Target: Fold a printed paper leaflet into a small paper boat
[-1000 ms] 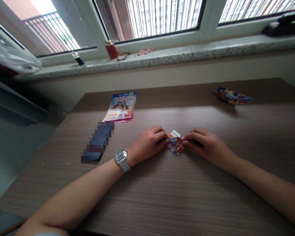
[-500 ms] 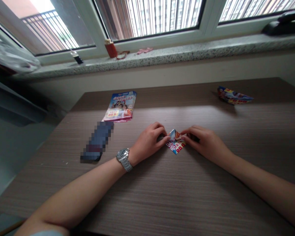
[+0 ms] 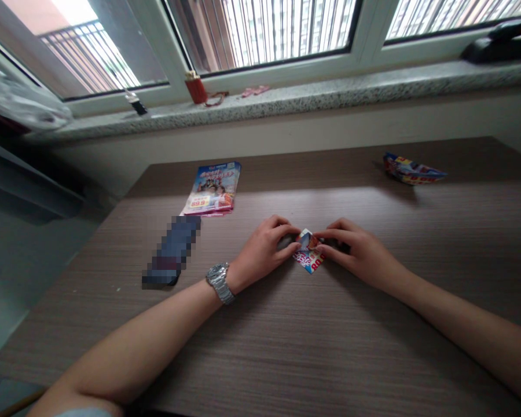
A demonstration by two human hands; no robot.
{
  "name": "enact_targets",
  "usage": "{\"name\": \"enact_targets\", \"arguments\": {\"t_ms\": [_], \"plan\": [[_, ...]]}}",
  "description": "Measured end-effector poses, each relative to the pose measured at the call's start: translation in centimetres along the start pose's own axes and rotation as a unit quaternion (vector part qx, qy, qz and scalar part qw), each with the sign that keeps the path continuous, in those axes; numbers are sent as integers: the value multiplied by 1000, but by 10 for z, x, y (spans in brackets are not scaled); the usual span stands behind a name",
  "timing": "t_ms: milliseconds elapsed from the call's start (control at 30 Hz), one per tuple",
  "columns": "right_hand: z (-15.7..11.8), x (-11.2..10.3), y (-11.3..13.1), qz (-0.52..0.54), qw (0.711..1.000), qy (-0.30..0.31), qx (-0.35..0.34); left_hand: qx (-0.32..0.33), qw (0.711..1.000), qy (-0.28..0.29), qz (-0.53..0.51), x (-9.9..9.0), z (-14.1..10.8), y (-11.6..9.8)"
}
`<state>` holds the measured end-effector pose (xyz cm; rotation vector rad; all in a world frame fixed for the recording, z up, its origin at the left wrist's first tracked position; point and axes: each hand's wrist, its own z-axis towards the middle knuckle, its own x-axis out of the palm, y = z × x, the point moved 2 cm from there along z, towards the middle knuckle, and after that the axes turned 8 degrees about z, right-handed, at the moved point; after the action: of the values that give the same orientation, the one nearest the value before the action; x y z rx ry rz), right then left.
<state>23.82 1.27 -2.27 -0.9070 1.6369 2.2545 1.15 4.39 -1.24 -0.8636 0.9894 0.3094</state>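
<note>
A small folded paper (image 3: 309, 259), printed in blue, white and red, lies on the table with one corner pointing towards me. My left hand (image 3: 271, 243) pinches its left corner between thumb and fingers; a metal watch (image 3: 219, 281) circles that wrist. From the other side my right hand (image 3: 351, 246) grips the right part of the paper, thumb at the near face and fingers over the top edge. The fingertips hide both side corners.
A stack of printed flyers (image 3: 213, 188) lies at the back left, with a blurred-out dark phone-like object (image 3: 171, 252) nearer me. A folded paper boat (image 3: 412, 169) stands at the back right. On the stone sill (image 3: 295, 104) sits a red container (image 3: 195, 88).
My right hand has shifted slightly left, its fingers now further over the paper. My left hand and the other things stay where they were.
</note>
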Motion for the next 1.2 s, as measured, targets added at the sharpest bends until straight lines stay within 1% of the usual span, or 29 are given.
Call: {"name": "enact_targets", "arguments": {"t_ms": [100,233,333,433,500,567,633,733,833,967,1033,1200], "plan": [[1,-1,0,20,1000,0,20,-2,1000,2,-2,-1,0,0],[1,-1,4,43,999,-4,27,7,1000,19,-16,-3,0,-2],[-1,-1,7,63,997,-9,42,16,998,26,-58,-5,1,-3],[-2,-1,9,74,995,-21,60,13,992,33,-123,-5,0,-4],[-3,-2,11,83,994,-30,62,14,988,26,-152,-5,-1,-5],[-4,-3,13,96,993,-35,64,20,987,16,-159,-5,-2,-8],[-4,-3,15,110,991,-29,69,28,987,15,-157,-6,-3,-11],[-5,-2,17,138,987,-4,81,37,986,21,-161,-7,-4,-16],[-6,-1,17,159,982,-7,99,10,981,19,-191,-9,-5,-18],[-7,-3,16,183,975,-45,121,-41,964,24,-262,-7,-6,-17],[-7,-3,16,194,972,-53,123,-54,955,23,-289,-6,-6,-17],[-7,-3,18,205,970,-54,118,-81,944,17,-318,-4,-5,-17]]}}
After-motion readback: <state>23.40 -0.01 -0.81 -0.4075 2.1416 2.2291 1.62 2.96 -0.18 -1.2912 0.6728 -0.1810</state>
